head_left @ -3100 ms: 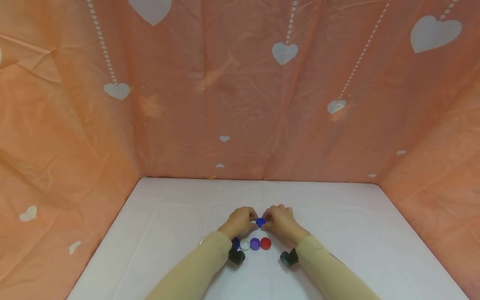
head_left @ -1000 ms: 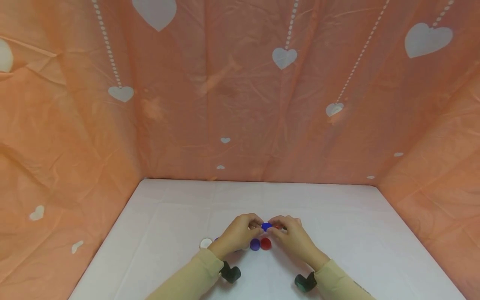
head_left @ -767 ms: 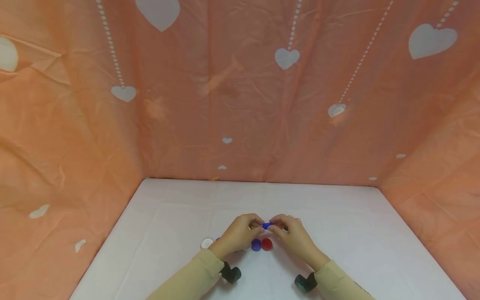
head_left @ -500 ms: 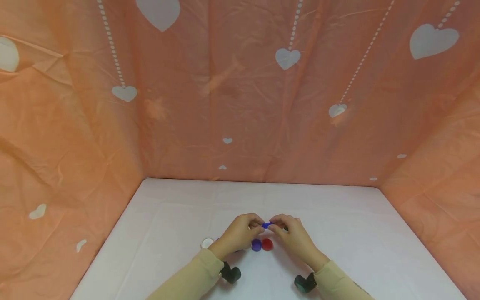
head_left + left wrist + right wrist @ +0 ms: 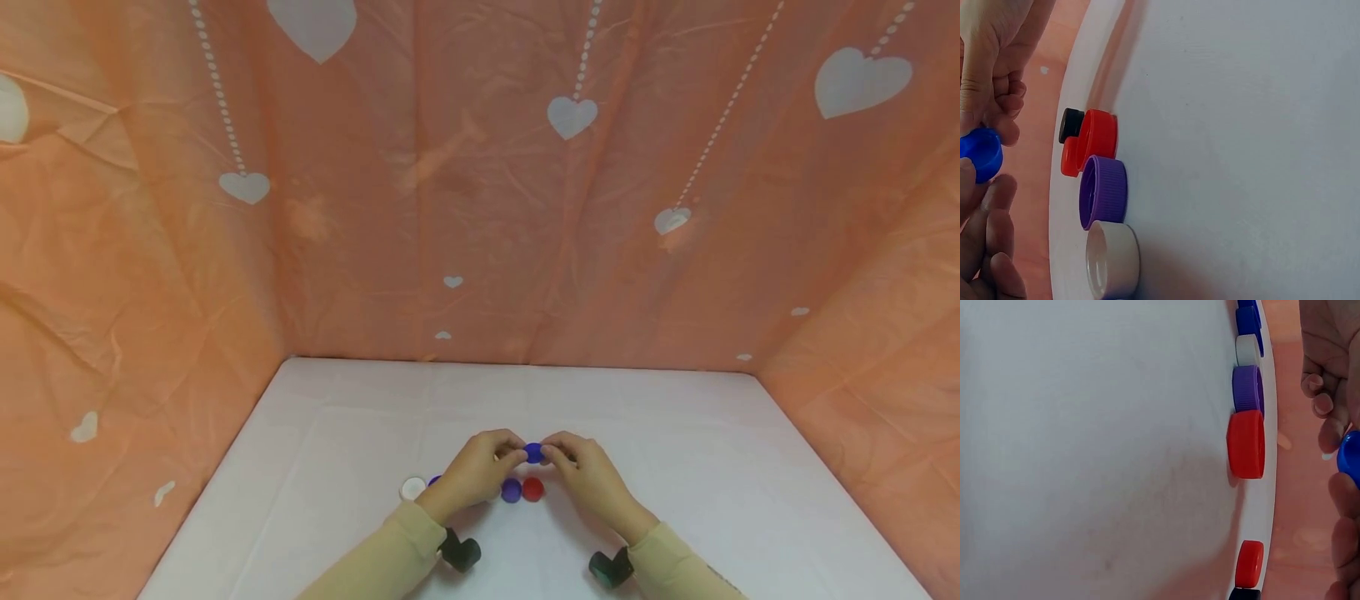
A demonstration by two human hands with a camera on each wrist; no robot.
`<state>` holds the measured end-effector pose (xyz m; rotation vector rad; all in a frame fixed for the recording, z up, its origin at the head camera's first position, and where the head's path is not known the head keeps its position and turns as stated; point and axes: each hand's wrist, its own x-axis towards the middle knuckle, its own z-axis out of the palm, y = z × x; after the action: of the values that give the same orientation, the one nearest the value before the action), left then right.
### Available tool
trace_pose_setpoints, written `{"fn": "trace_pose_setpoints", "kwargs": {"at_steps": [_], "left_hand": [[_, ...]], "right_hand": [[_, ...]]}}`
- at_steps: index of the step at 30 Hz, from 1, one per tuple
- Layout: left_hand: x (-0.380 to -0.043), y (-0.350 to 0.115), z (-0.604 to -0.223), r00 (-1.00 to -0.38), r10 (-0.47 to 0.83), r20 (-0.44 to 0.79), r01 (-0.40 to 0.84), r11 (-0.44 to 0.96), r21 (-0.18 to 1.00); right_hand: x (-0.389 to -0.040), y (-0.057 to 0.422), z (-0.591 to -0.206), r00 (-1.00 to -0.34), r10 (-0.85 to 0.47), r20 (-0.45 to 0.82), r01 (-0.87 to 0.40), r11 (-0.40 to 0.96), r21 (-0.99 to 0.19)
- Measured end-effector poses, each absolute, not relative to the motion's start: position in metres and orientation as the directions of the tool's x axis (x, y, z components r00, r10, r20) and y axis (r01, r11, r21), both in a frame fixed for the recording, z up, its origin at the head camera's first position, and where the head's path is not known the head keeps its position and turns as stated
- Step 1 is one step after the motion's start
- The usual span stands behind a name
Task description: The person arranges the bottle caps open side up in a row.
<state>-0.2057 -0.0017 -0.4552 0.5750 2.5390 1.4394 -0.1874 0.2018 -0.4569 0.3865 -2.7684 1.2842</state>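
A blue bottle cap (image 5: 533, 452) is held up between both hands, above the table. My left hand (image 5: 474, 468) pinches its left side between thumb and fingers. On the opposite side, my right hand (image 5: 588, 471) grips it with thumb and index finger. The hollow inside of the blue cap (image 5: 986, 153) shows in the left wrist view. Nearer the body stands a row of caps: a red cap (image 5: 533, 489), a purple cap (image 5: 511, 490) and a white cap (image 5: 1113, 259). My left hand and forearm hide part of this row in the head view.
A large white cap (image 5: 412, 489) lies at the row's left end, beside a partly hidden blue one. A small red cap (image 5: 1249, 564) and a black cap (image 5: 1071, 125) stand farther back, behind the right hand. Orange cloth walls (image 5: 480, 208) enclose the white table (image 5: 360, 400).
Both hands have drawn slightly toward the body since the oldest frame. Half a second ago the blue cap looked thin and edge-on; now it is tilted, showing a rounder face.
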Motion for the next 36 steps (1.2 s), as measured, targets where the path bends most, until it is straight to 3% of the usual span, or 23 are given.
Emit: {"fn": "trace_pose_setpoints", "kwargs": {"at_steps": [14,36], "left_hand": [[-0.2047,0.0008,-0.4551,-0.922,0.381,0.063,0.22,0.386,0.896],[-0.2006,0.0078,-0.4607,-0.903,0.429,0.033,0.175,0.296,0.939]], "right_hand": [[-0.187,0.1995,-0.4593,-0.958,-0.188,0.218,-0.288,0.611,-0.738],[-0.1824,0.2044,-0.4596,-0.964,-0.201,0.175,-0.266,0.661,-0.702]]}}
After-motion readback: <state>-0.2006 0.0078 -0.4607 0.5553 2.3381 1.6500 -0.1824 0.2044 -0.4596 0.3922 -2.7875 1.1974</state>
